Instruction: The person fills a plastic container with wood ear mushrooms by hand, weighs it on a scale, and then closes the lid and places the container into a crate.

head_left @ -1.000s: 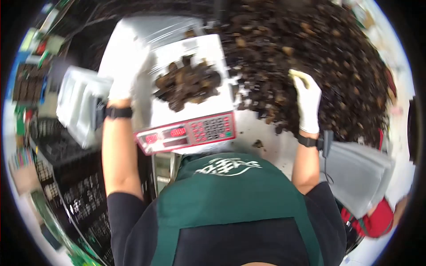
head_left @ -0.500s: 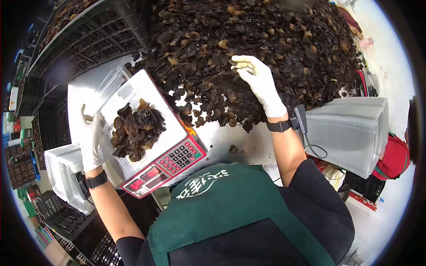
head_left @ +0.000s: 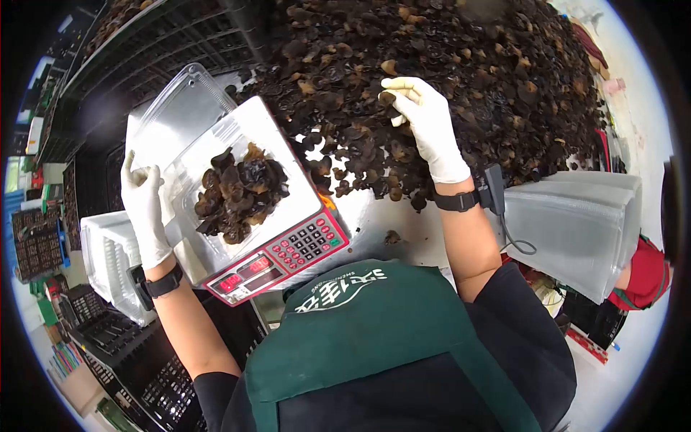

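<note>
Fungus pieces (head_left: 241,191), dark brown and ruffled, piled in a clear plastic tray (head_left: 180,223), just to the right of the fingers of the left hand (head_left: 146,209). Gloved in white there, with thumb and fingers bent and apart at the tips, close beside the outer side of the tray; impossible to tell whether touching the plastic. Beyond those fingertips, slanting up and away, a clear lid (head_left: 187,104). Beneath the tray, the white top of a scale (head_left: 291,191), with a red-edged panel nearer the body than either set of fingers, red digits lit on the display (head_left: 252,270) and dark keys on the keypad (head_left: 308,243). Across from the scale, the right hand (head_left: 430,133), also gloved in white, with thumb and fingers pinched on one small brown piece (head_left: 387,96). Under and all around those fingers, spreading far out beyond them, a broad heap (head_left: 504,93) of the same dark fungus. Below the right fingers, toward the body, a bare stretch of metal tabletop (head_left: 410,234) with a few scraps. To the right of the right wrist, a stack of translucent plastic (head_left: 576,219). Below the left fingers and outward, clear nested containers (head_left: 104,252). Far beyond the left fingers, a black crate (head_left: 169,50).
</note>
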### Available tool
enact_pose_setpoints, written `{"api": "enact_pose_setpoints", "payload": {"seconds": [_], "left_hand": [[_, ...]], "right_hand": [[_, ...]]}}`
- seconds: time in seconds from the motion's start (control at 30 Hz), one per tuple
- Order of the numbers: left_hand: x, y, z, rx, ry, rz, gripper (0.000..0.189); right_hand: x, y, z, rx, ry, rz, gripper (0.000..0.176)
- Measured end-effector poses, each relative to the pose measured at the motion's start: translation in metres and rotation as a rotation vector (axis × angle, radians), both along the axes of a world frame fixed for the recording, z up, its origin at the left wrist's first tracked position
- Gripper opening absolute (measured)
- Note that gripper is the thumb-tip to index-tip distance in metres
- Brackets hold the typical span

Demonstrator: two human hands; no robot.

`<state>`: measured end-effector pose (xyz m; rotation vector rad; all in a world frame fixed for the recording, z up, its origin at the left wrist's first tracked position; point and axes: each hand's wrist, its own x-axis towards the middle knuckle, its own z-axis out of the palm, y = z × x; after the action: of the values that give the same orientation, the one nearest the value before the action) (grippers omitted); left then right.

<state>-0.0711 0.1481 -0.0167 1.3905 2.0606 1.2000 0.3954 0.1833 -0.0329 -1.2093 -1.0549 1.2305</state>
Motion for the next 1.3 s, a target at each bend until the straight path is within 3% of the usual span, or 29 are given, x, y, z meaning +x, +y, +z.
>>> {"api": "enact_pose_setpoints", "payload": {"seconds": [0.07,0.17,0.37,0.4,0.47,0.6,0.63,0.67,0.8,0.9,1.03,1.13,1.23,1.3], "left_hand": [[0.012,-0.009,0.016,0.021,-0.092,-0.052,0.043],[0.038,-0.036,0.044,0.022,-0.146,-0.079,0.031],[0.060,-0.062,0.065,0.031,-0.078,-0.087,0.031],[0.064,-0.065,0.068,0.015,-0.108,-0.070,0.032],[0.063,-0.068,0.066,0.054,-0.083,-0.117,0.033],[0.068,-0.077,0.061,0.036,-0.133,-0.089,0.035],[0.070,-0.082,0.063,-0.027,-0.154,-0.077,0.038],[0.071,-0.087,0.063,0.012,-0.148,-0.111,0.040],[0.074,-0.119,0.059,0.071,-0.130,-0.211,0.043],[0.091,-0.142,0.049,0.045,0.015,-0.191,0.036],[0.101,-0.157,0.018,-0.029,0.269,-0.165,0.061],[0.107,-0.160,0.021,-0.206,-0.419,-0.172,0.069],[0.102,-0.157,0.002,-0.190,-0.657,-0.199,0.073],[0.107,-0.154,-0.007,-0.089,-0.760,-0.164,0.061]], "right_hand": [[-0.001,0.005,-0.004,-0.072,0.104,0.066,0.022],[-0.026,0.003,0.009,-0.016,0.027,0.149,0.022],[-0.112,-0.016,0.049,0.083,0.050,0.492,0.024],[-0.121,-0.015,0.053,0.059,-0.091,0.539,0.026],[-0.143,-0.014,0.055,0.291,-0.236,0.576,0.027],[-0.153,-0.013,0.041,0.557,-0.374,0.389,0.028],[-0.145,-0.016,0.046,0.389,-0.388,0.391,0.025],[-0.137,-0.014,0.042,0.409,-0.378,0.352,0.022],[-0.090,-0.015,0.022,0.106,-0.249,0.350,0.024],[-0.082,-0.036,0.034,-0.124,-0.212,0.522,0.036],[-0.103,-0.055,0.027,-0.225,-0.143,0.689,0.052],[-0.105,-0.052,0.015,-0.206,-0.042,0.734,0.057],[-0.104,-0.050,0.009,-0.205,0.072,0.749,0.060],[-0.105,-0.048,-0.004,-0.204,0.095,0.704,0.059]]}}
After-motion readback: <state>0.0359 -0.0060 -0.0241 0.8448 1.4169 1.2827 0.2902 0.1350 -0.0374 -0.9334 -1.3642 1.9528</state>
